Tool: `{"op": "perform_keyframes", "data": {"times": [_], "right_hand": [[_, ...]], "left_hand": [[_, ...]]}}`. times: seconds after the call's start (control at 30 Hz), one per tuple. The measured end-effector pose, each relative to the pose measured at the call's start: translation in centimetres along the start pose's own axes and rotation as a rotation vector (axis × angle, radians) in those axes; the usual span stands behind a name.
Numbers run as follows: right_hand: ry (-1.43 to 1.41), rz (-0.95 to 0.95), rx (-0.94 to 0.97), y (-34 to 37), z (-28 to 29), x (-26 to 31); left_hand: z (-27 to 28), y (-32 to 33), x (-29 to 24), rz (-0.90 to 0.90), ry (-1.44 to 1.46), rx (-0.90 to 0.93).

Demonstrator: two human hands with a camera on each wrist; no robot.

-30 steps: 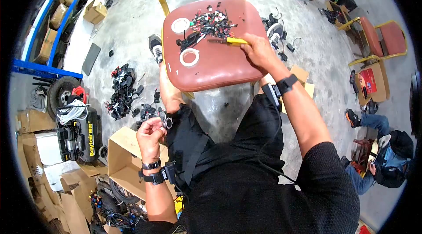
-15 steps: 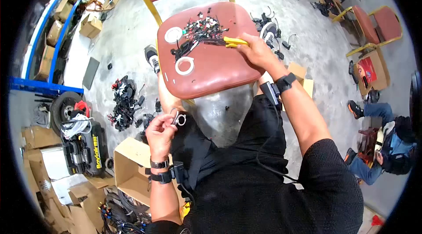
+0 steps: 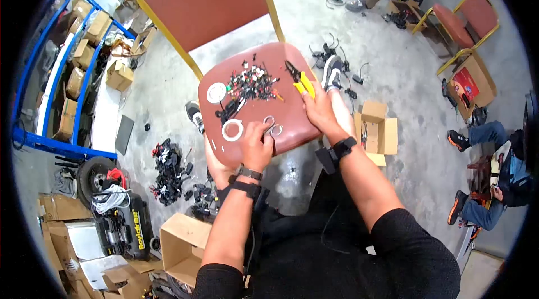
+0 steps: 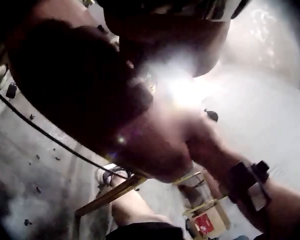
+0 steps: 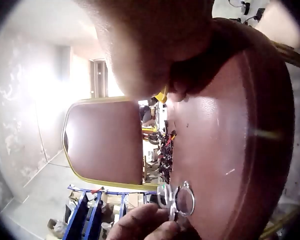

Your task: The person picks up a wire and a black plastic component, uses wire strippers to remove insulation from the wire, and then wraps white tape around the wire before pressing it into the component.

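Observation:
On the brown chair seat (image 3: 224,63) lies a heap of small black, red and white parts (image 3: 255,83), with two white rings beside it, the nearer one (image 3: 240,130) by my left hand. My left hand (image 3: 258,150) pinches a small metal tool with round loops (image 3: 275,129) over the seat; the right wrist view shows its loops (image 5: 186,200) above my left fingers. My right hand (image 3: 321,111) grips yellow-handled pliers (image 3: 304,84) at the seat's right side, dark jaws pointing up and left. A glare blurs much of the left wrist view.
Black parts (image 3: 168,172) lie in a pile on the floor at left. An open carton (image 3: 182,243) stands below it, another (image 3: 384,130) at right. Blue shelving (image 3: 67,144) is at far left. A seated person (image 3: 488,186) is at far right.
My left hand has moved up and right from beside the thigh to the seat with the metal tool. The pliers have turned from lying sideways over the parts to pointing upward, right of the heap.

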State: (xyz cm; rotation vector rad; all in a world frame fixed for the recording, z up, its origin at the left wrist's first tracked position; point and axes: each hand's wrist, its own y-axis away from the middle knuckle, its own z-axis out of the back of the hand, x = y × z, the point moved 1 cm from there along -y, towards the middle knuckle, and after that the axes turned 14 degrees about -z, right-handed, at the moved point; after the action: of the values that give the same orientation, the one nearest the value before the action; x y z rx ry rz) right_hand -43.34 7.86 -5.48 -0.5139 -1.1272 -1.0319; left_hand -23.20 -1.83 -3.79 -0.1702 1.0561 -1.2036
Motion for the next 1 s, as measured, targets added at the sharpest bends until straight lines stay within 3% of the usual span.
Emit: {"op": "perform_keyframes", "data": {"times": [0.17, 0.4, 0.73, 1.0], "right_hand": [[-0.066, -0.086, 0.052, -0.5, 0.2, 0.4], [-0.201, -0.198, 0.118, -1.1, 0.8, 1.6], [-0.225, -0.094, 0.196, -2.0, 0.5, 0.5], [-0.396, -0.198, 0.136, -3.5, 0.2, 1.3]], "left_hand": [[-1.5, 0.8, 0.4, -0.120, -0.161, -0.104], [-2.0, 0.1, 0.3, -0.222, -0.295, -0.093], [-2.4, 0.6, 0.6, -0.200, -0.366, -0.054], [-2.0, 0.3, 0.4, -0.174, -0.339, -0.064]]}}
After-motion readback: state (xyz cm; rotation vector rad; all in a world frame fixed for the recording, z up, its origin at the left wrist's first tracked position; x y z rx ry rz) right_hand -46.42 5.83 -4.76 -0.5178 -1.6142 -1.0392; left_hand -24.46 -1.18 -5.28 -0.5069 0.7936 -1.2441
